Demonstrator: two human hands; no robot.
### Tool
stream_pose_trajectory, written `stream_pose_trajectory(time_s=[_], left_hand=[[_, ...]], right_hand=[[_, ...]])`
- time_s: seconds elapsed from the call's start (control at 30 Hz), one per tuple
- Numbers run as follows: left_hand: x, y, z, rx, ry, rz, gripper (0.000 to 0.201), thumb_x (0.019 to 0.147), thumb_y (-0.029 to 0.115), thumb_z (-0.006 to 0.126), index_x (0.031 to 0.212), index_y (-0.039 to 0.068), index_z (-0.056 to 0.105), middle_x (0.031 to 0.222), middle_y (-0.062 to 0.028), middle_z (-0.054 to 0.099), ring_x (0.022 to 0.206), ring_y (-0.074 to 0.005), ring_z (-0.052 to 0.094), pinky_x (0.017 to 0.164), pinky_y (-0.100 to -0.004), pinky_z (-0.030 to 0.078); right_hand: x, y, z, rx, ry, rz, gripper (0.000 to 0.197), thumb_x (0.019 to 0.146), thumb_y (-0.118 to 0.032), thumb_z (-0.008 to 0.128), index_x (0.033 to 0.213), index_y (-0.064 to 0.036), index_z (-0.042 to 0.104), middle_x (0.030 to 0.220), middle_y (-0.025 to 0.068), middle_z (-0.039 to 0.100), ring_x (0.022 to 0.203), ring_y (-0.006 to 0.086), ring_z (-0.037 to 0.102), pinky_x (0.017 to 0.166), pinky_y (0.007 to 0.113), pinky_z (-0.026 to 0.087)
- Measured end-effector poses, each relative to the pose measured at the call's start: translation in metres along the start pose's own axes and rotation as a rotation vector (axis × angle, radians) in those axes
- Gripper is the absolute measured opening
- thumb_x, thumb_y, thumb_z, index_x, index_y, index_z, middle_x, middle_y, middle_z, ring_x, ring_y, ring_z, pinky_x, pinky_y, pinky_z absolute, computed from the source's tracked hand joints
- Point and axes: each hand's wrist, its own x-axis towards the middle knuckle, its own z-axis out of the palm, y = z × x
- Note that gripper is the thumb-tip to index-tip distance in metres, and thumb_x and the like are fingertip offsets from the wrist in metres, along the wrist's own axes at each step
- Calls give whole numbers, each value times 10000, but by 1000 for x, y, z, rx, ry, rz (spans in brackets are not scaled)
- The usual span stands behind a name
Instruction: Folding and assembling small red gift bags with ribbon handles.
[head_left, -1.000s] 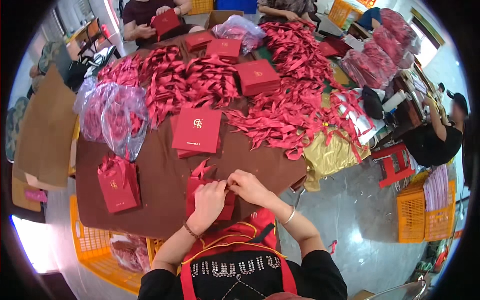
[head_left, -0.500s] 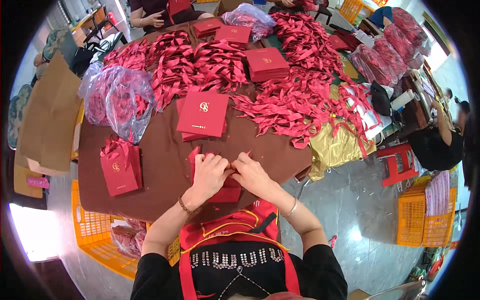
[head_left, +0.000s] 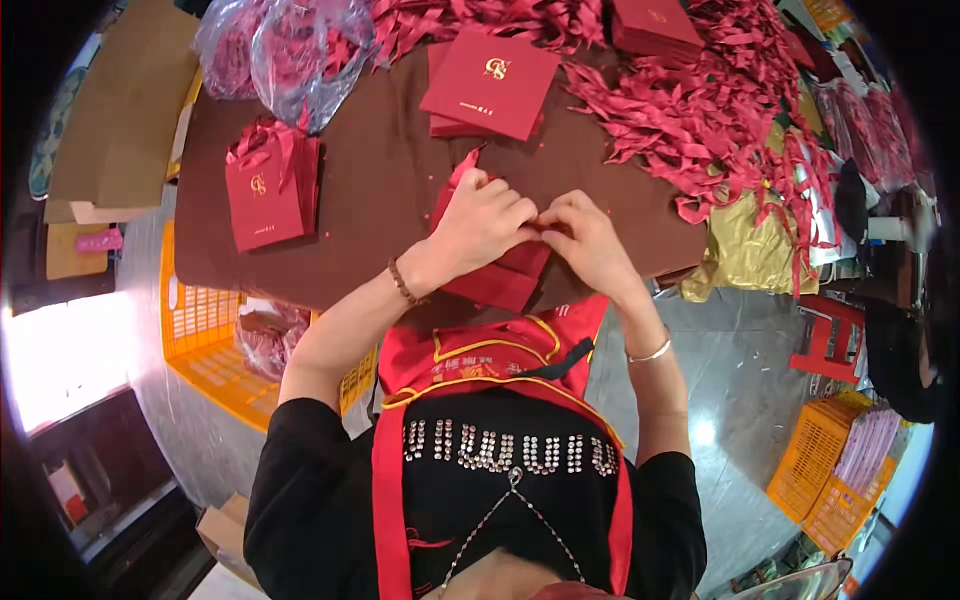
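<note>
A small red paper bag (head_left: pixel 503 284) lies at the table's near edge, in front of my body. My left hand (head_left: pixel 484 222) rests over it with fingers curled and pressed onto the bag. Beyond that hand a bit of red ribbon (head_left: pixel 468 160) sticks up. My right hand (head_left: pixel 588 240) is closed in a pinch at the bag's right side, its fingertips meeting those of the left. What lies between the right fingertips is hidden. Just beyond, a stack of flat red bags (head_left: pixel 492 85) sits on the brown cloth (head_left: pixel 370 190).
Red bags with ribbon handles (head_left: pixel 272 190) stand at the left. Behind them is a clear plastic sack (head_left: pixel 300 65). Heaps of red ribbon (head_left: pixel 680 120) cover the far right, beside gold sheeting (head_left: pixel 748 250). Orange crates (head_left: pixel 205 335) stand below the table's left edge.
The view has tilted down, so the table's contents sit higher in the picture. My hands remain together at the bag, and more of its near side shows below them.
</note>
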Motion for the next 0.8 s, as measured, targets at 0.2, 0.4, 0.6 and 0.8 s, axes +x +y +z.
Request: stream_pose_trajectory(time_s=[0.2,0.4,0.6,0.8], left_hand=[[12,-15,-17,-357,-190,-332,228,849,273,553,764,85,649,762,-55,590,788,-261,543,723,-402,387],[24,-32,-15,-538,-658,-318,232,799,241,535,717,42,618,857,-146,602,845,-320,551,709,-420,422],[20,-28,-10,-892,-670,-747,271,711,208,585,813,-26,676,765,-133,619,727,-199,573,654,-316,425],[21,-28,13,-715,-533,-689,248,705,246,592,759,17,670,813,-97,592,808,-201,566,720,-310,406]], right_hand=[[2,-7,-5,-55,23,-14,154,797,-29,596,948,-11,616,944,119,536,890,275,554,789,337,445],[-13,-16,10,-129,126,-68,137,765,-44,649,898,-38,618,960,131,492,906,291,536,773,356,457],[-14,-9,27,-44,182,-98,140,774,-29,643,910,-30,609,963,114,464,819,274,560,714,353,481],[-15,0,15,56,210,-30,150,778,-56,643,916,-25,594,988,124,464,869,285,546,753,360,472]])
